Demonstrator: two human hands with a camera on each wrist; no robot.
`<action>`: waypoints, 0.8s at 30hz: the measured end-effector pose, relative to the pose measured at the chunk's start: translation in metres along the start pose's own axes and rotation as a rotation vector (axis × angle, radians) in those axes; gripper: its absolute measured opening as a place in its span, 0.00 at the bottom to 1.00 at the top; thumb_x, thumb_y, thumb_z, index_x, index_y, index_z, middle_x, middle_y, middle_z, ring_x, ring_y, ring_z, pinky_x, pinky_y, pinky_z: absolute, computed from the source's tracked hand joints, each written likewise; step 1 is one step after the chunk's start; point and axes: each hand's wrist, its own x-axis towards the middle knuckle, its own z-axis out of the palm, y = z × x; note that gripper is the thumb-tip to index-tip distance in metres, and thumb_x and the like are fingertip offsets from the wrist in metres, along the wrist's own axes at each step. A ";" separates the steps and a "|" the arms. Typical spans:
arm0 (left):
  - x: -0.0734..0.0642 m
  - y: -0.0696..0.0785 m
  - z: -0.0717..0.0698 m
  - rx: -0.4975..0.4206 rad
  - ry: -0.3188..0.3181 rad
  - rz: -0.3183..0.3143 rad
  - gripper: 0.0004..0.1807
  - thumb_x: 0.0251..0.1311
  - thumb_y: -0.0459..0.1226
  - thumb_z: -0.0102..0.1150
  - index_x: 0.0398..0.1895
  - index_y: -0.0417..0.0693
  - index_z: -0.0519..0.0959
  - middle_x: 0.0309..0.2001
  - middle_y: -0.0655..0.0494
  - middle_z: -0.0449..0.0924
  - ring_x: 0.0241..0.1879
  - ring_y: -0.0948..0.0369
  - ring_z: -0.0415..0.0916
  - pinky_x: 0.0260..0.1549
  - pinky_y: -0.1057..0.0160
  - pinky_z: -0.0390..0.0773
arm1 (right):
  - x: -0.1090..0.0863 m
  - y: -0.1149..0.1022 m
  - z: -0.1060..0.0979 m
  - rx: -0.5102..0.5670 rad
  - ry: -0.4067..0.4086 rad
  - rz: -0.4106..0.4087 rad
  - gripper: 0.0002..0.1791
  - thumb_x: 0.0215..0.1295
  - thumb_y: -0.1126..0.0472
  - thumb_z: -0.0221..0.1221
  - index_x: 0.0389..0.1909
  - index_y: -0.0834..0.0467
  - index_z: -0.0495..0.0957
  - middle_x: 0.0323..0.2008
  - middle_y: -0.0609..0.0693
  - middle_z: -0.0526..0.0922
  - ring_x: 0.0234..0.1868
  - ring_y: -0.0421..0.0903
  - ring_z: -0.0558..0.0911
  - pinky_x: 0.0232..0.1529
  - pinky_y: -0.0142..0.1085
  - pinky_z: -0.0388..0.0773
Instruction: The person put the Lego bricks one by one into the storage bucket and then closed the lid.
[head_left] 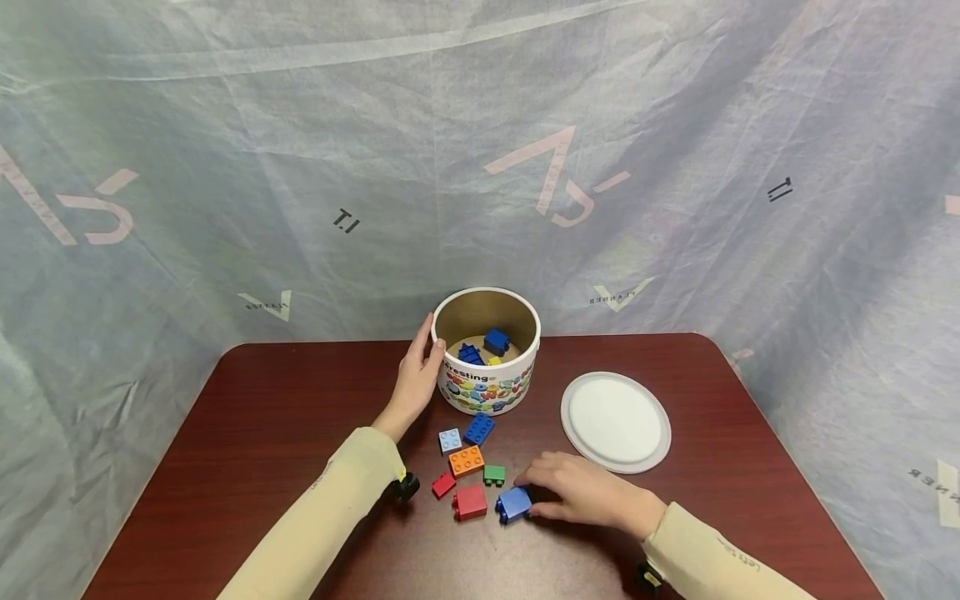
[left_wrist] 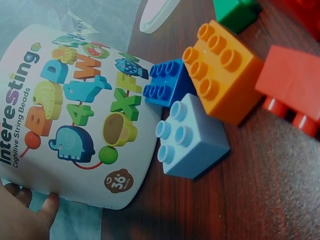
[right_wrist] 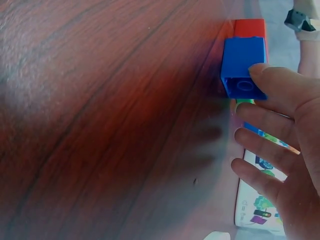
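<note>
A white bucket (head_left: 487,398) printed with colourful letters and animals stands at the table's back, several blue bricks (head_left: 497,341) and a yellow piece inside. Against its left side rests my left hand (head_left: 415,379), fingers fairly straight along the wall, thumb near the rim; the left wrist view shows only part of that hand (left_wrist: 27,212). Nearer the front edge, my right hand (head_left: 581,492) pinches a blue building brick (head_left: 514,504) between thumb and index finger. In the right wrist view the thumb lies on this brick (right_wrist: 243,62) while the other fingers spread apart.
Loose bricks lie before the bucket: light blue (head_left: 450,440), dark blue (head_left: 479,428), orange (head_left: 467,461), green (head_left: 494,475), small red (head_left: 443,484) and larger red (head_left: 470,502). A round white lid (head_left: 617,421) is flat on the right. Grey sheeting (head_left: 420,183) hangs behind the table.
</note>
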 end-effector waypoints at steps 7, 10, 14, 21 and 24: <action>0.000 -0.001 0.001 0.010 -0.002 0.000 0.34 0.82 0.46 0.46 0.86 0.57 0.49 0.84 0.52 0.50 0.77 0.45 0.59 0.69 0.40 0.67 | -0.003 0.003 -0.003 0.016 -0.005 0.026 0.16 0.70 0.52 0.68 0.55 0.53 0.84 0.46 0.40 0.86 0.47 0.37 0.81 0.50 0.33 0.80; 0.000 -0.001 0.000 0.013 0.000 0.000 0.34 0.82 0.46 0.46 0.86 0.57 0.50 0.84 0.51 0.50 0.77 0.45 0.60 0.69 0.40 0.68 | -0.003 0.004 -0.006 0.026 -0.003 0.036 0.16 0.70 0.53 0.68 0.54 0.55 0.84 0.45 0.42 0.86 0.46 0.37 0.81 0.49 0.34 0.81; 0.000 -0.001 0.000 0.011 0.004 0.003 0.34 0.82 0.46 0.46 0.86 0.57 0.50 0.83 0.52 0.51 0.75 0.44 0.63 0.68 0.40 0.69 | -0.002 0.006 -0.012 0.024 0.005 0.038 0.16 0.71 0.53 0.67 0.54 0.56 0.85 0.43 0.43 0.86 0.44 0.38 0.81 0.48 0.34 0.81; -0.001 0.000 0.001 0.001 0.003 0.017 0.34 0.82 0.46 0.47 0.86 0.55 0.50 0.84 0.51 0.50 0.76 0.44 0.62 0.68 0.39 0.68 | 0.000 0.007 -0.029 -0.001 0.064 0.046 0.16 0.69 0.55 0.69 0.54 0.56 0.85 0.44 0.43 0.87 0.45 0.39 0.83 0.50 0.37 0.82; 0.000 0.000 0.001 0.002 0.006 0.023 0.34 0.82 0.46 0.47 0.85 0.54 0.51 0.83 0.51 0.51 0.77 0.44 0.61 0.68 0.40 0.68 | 0.001 0.008 -0.038 -0.005 0.081 0.055 0.16 0.68 0.55 0.69 0.54 0.56 0.85 0.44 0.44 0.87 0.45 0.40 0.83 0.49 0.38 0.82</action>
